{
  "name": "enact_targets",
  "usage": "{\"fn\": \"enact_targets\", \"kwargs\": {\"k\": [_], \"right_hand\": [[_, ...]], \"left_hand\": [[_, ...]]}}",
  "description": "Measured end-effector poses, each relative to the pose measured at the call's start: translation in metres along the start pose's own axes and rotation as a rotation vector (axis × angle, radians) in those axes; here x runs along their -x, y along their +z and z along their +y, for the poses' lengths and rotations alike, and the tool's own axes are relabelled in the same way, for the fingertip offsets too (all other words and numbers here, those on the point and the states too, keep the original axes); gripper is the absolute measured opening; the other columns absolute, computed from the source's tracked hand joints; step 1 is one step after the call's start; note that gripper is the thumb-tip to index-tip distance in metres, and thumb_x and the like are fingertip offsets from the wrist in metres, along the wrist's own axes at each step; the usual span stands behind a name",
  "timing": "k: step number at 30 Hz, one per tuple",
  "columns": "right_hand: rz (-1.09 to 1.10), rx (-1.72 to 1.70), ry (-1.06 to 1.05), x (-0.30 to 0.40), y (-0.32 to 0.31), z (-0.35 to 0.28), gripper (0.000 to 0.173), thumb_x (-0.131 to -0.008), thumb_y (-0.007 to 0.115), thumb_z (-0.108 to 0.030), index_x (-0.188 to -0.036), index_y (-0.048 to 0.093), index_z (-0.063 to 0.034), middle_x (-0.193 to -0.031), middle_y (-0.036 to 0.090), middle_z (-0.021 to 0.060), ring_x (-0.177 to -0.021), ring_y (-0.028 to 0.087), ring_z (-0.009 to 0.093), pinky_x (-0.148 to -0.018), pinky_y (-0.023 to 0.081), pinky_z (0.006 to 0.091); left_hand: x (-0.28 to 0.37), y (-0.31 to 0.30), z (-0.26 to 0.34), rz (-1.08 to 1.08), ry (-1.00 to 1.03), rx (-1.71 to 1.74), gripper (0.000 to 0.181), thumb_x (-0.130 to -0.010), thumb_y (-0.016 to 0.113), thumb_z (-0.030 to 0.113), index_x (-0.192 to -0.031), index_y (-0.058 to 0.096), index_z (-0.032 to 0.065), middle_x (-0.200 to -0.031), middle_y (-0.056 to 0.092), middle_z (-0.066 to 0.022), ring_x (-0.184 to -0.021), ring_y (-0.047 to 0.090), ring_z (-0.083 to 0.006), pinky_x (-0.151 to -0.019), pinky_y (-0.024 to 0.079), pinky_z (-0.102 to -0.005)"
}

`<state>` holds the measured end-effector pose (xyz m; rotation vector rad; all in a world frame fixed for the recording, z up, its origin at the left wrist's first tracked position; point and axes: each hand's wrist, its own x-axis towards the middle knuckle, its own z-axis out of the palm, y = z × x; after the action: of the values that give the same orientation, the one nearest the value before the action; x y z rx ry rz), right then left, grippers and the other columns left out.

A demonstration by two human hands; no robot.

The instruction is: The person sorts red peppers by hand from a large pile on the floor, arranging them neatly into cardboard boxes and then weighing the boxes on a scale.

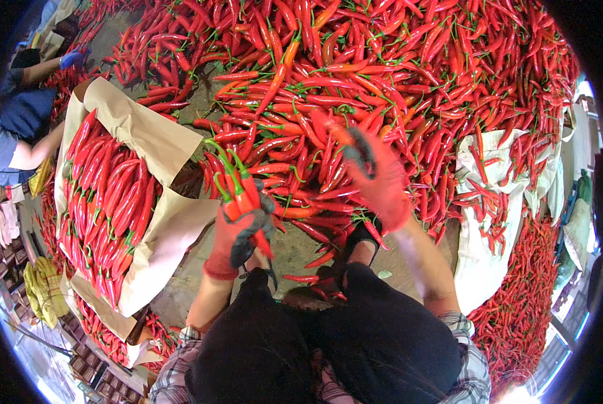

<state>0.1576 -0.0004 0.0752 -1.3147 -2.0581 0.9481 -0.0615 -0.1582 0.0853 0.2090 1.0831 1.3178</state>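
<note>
Red chili peppers (332,96) with green stems lie in a large heap before me. My left hand (243,227), in a red and dark grey work glove, is closed around a small bunch of red chili peppers (241,194), their stems pointing up. My right hand (374,177), in a matching glove, is blurred over the near part of the heap, its fingers apart; I cannot tell whether it touches a pepper. Left of my left hand stands a paper-lined box, its brown paper (140,131) folded outward, filled with chili peppers (109,197) laid in rows.
A co-worker in dark blue clothing and a blue glove (72,59) is at the upper left. White sacks (488,262) lie at the right, with more peppers (518,303) beyond them. A yellow bag (44,290) is at the left. Loose peppers (301,278) lie between my feet.
</note>
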Motion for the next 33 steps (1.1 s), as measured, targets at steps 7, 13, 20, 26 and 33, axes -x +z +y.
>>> {"fn": "enact_targets", "kwargs": {"k": [7, 13, 20, 26, 33], "right_hand": [[-0.561, -0.049, -0.690, 0.011, 0.070, -0.068, 0.033, -0.074, 0.063, -0.014, -0.105, 0.057, -0.0062, -0.092, 0.059, 0.0138, -0.085, 0.061, 0.032, -0.073, 0.050, 0.0414], [-0.215, 0.817, -0.672, -0.136, 0.108, -0.033, 0.036, -0.085, 0.052, -0.018, -0.120, 0.059, -0.0200, -0.133, 0.049, 0.0144, -0.123, 0.043, 0.035, -0.099, 0.036, 0.0523], [-0.130, 0.330, -0.623, -0.104, 0.105, -0.048, 0.035, -0.074, 0.066, -0.014, -0.109, 0.060, -0.0169, -0.126, 0.053, 0.0077, -0.119, 0.047, 0.032, -0.100, 0.036, 0.0476], [-0.138, 0.679, -0.637, -0.106, 0.126, -0.022, 0.046, -0.079, 0.052, -0.007, -0.124, 0.053, -0.0204, -0.130, 0.050, 0.0089, -0.116, 0.049, 0.029, -0.095, 0.039, 0.0451], [-0.248, 0.865, -0.700, -0.168, 0.105, 0.009, 0.045, -0.067, 0.070, -0.015, -0.111, 0.060, -0.0205, -0.127, 0.053, 0.0091, -0.118, 0.047, 0.034, -0.097, 0.036, 0.0514]], "left_hand": [[0.029, 0.013, 0.044, -0.072, 0.013, 0.069, 0.080, -0.069, 0.082, 0.022, -0.134, 0.038, 0.0061, -0.089, 0.055, -0.0057, -0.057, 0.053, -0.0147, -0.045, 0.043, -0.0278], [0.048, -0.004, 0.022, 0.010, -0.126, 0.019, 0.061, -0.068, 0.064, -0.001, -0.125, 0.045, 0.0022, -0.087, 0.058, -0.0063, -0.067, 0.059, -0.0186, -0.055, 0.048, -0.0303], [0.047, -0.023, 0.020, -0.189, -0.002, 0.259, 0.062, -0.069, 0.082, 0.028, -0.112, 0.045, 0.0054, -0.066, 0.054, -0.0084, -0.043, 0.050, -0.0205, -0.038, 0.040, -0.0310], [0.054, -0.034, 0.014, -0.353, -0.086, 0.391, 0.079, -0.069, 0.083, 0.029, -0.131, 0.040, 0.0065, -0.078, 0.057, -0.0107, -0.055, 0.056, -0.0228, -0.050, 0.047, -0.0351], [0.073, -0.025, 0.023, -0.339, -0.261, 0.191, 0.080, -0.065, 0.080, 0.019, -0.133, 0.040, 0.0057, -0.085, 0.059, -0.0085, -0.076, 0.061, -0.0216, -0.068, 0.051, -0.0386]]}}
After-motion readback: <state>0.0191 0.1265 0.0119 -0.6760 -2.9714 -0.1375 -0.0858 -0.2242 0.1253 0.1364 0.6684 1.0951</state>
